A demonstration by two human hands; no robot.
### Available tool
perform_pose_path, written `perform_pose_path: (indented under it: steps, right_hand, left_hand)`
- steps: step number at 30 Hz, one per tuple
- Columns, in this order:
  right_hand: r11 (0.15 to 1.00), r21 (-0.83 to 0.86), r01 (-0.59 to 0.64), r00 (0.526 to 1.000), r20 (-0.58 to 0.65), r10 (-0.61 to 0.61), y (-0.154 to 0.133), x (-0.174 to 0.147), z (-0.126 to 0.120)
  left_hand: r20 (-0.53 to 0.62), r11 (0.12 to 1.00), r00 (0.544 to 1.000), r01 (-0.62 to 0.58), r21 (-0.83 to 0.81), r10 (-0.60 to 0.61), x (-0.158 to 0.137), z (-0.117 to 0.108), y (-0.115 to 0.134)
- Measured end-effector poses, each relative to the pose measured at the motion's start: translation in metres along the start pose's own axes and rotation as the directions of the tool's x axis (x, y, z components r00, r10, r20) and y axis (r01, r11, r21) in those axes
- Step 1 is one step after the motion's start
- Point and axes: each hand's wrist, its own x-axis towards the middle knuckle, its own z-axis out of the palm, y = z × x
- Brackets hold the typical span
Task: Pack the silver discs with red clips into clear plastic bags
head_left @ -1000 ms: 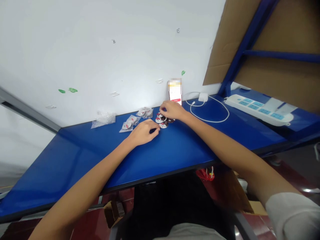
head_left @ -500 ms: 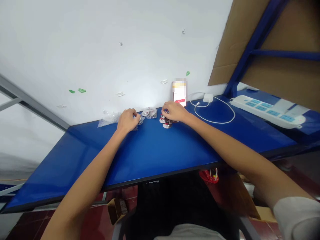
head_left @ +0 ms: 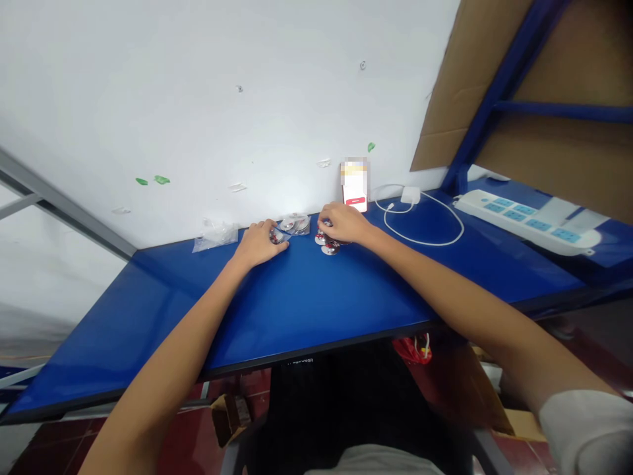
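Note:
My left hand (head_left: 261,244) lies palm down at the back of the blue table, thumb and fingers spread around the sides of a clear bag of badges (head_left: 276,235). Round, shiny badges with red and white on them show through the plastic. To its right, close by, another clear bag of badges (head_left: 297,225) lies against the wall. My right hand (head_left: 341,222) is bent over a small pile of loose badges (head_left: 330,249), fingertips pinched on a badge (head_left: 322,237). The hand hides part of the pile.
A crumpled clear plastic bag (head_left: 216,235) lies left of my left hand. Behind my right hand a phone (head_left: 355,188) leans on the wall. A white charger (head_left: 411,194) with its cable and a power strip (head_left: 529,221) are to the right. The table's front edge (head_left: 316,346) is near me.
My left thumb and fingers have spread from a pinch to around the bag's sides, and the hand has shifted slightly right. My right hand stays at the pile, barely moved.

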Motion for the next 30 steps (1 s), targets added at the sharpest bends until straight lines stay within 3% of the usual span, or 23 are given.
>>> perform_pose_path:
  steps: [7, 11, 16, 20, 25, 27, 30]
  right_hand:
    - [0.999, -0.046, -0.006, 1.000, -0.017, 0.005, -0.004, 0.000, 0.000]
    - [0.999, -0.035, 0.011, 0.999, -0.032, -0.012, -0.009, -0.001, -0.001]
    - [0.999, 0.012, 0.049, 0.998, -0.030, -0.049, -0.020, -0.003, -0.002]
    - [0.992, 0.065, 0.106, 0.994, -0.013, -0.105, -0.029, -0.005, 0.003]
    - [0.971, 0.166, 0.171, 0.985, -0.035, -0.167, -0.045, -0.010, 0.010]
    - [0.958, 0.236, 0.163, 0.986, -0.066, -0.151, -0.053, -0.011, 0.011]
    - [0.930, 0.341, 0.137, 0.990, -0.090, -0.112, -0.063, -0.012, 0.014]
  left_hand:
    - [-0.029, 0.989, 0.998, -0.052, -0.136, 0.048, 0.000, 0.004, 0.002]
    - [-0.010, 0.954, 1.000, 0.003, -0.301, -0.006, 0.004, 0.006, -0.001]
    - [0.055, 0.759, 0.994, 0.108, -0.642, -0.095, 0.005, 0.001, 0.004]
    - [0.075, 0.653, 0.989, 0.141, -0.744, -0.128, 0.002, -0.004, 0.008]
    - [-0.081, 0.583, 0.985, 0.023, -0.812, -0.151, 0.000, -0.011, 0.022]
    - [-0.120, 0.478, 0.981, -0.031, -0.878, -0.156, -0.002, -0.013, 0.034]
    - [-0.088, 0.323, 0.982, -0.030, -0.946, -0.166, -0.007, -0.014, 0.053]
